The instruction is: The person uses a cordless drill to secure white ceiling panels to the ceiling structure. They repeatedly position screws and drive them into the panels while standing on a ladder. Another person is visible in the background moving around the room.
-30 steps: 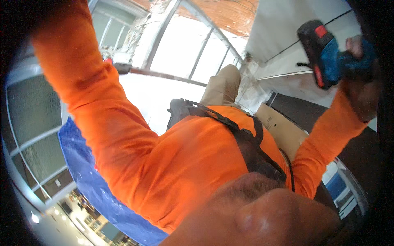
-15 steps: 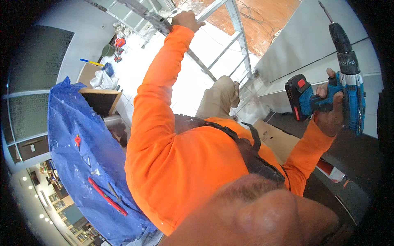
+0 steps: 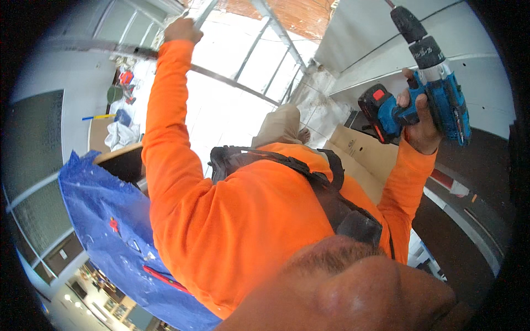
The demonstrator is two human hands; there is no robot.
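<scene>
A blue and black cordless drill (image 3: 439,88) with a long bit is held up at the upper right. My right hand (image 3: 422,124) is wrapped round its grip, and the battery pack (image 3: 378,113) juts out toward the middle. My left arm reaches far out to the upper left. My left hand (image 3: 182,31) is closed at the upper part of a metal stepladder (image 3: 237,84), apparently gripping it, though the exact contact is hidden. Worn across my orange top is a black strapped bag (image 3: 337,207).
Blue sheeting (image 3: 105,207) drapes a surface at left, with a red tool (image 3: 165,278) on it. White cloth (image 3: 121,135) and other items lie beyond. Flattened cardboard (image 3: 361,157) sits to my right, beside a grey panelled wall (image 3: 386,49). Pale tiled floor (image 3: 215,110) lies ahead.
My left hand and the stepladder's near rail have shifted left, and the rail lies flatter across the view. The drill in my right hand has moved slightly up and left in view.
</scene>
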